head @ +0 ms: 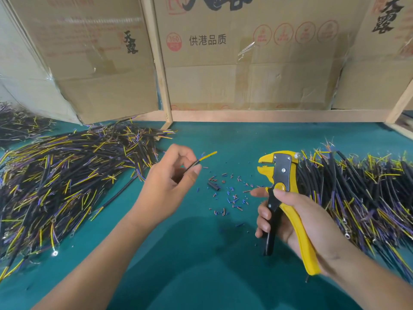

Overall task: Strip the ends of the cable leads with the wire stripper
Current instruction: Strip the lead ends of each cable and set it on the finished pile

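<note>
So we're at a green mat [201, 253] w/ cardboard boxes [245, 63] walled up behind it, flat brown panels w/ glossy tape. Two big heaps of cable: left pile [67, 175] and right pile [357, 193], both a tangle of black-jacketed leads w/ thin yellow, blue/purple and brownish cores poking out, some w/ little ring terminals. Can't tell which heap is done and which is waiting, tbh, the ends are too small to read. Either way there's a ton of cable on the table, so we'd guess lots left to do.

Our right hand [297, 220] is wrapped round the stripper [283, 189], fingers curled on both handles, thumb up near the pivot. It's a yellow plastic body w/ black steel plates, toothed mouth pointing left and standing empty, handles spread.

Our left hand [169, 184] pinches one lead [201, 159] between thumb and fingers, held up off the mat, yellow core sticking out toward the stripper but well apart from its mouth. So imo we're between strips, abt to feed this end in.

Between the hands: scraps [232, 193], tiny blue and reddish insulation bits plus one short black sleeve piece. Proof that a fair few ends are already stripped.
</note>
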A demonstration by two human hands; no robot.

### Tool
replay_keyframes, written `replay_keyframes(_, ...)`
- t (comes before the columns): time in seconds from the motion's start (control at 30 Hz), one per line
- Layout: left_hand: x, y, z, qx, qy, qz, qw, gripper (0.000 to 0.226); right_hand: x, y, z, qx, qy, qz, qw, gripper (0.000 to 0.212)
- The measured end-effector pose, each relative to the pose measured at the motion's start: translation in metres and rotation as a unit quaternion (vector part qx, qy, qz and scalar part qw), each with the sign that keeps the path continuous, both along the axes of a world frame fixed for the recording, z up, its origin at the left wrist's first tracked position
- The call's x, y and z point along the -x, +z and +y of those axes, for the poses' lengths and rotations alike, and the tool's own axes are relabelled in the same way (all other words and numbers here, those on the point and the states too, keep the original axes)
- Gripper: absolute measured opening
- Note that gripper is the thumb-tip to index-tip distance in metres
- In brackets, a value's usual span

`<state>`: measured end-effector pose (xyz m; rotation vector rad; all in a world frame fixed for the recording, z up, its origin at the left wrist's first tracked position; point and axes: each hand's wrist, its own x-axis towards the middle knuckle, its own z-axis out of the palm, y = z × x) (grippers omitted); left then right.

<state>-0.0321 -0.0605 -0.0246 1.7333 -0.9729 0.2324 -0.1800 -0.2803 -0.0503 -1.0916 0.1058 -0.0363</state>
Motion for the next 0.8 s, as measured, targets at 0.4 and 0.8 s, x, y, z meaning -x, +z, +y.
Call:
replay_keyframes(0.4, 0.01, -0.003, -0.011, 0.043, -0.092, 0.103, 0.989, 0.007, 0.006, 0.007, 0.01, 0.006, 0.03, 0.001, 1.0, 0.038)
replay_keyframes(0.8, 0.013, -0.006, -0.014, 0.055, -0.181, 0.151, 0.97, 0.02, 0.01, 0.009, 0.01, 0.004, 0.069, 0.01, 0.998, 0.033)
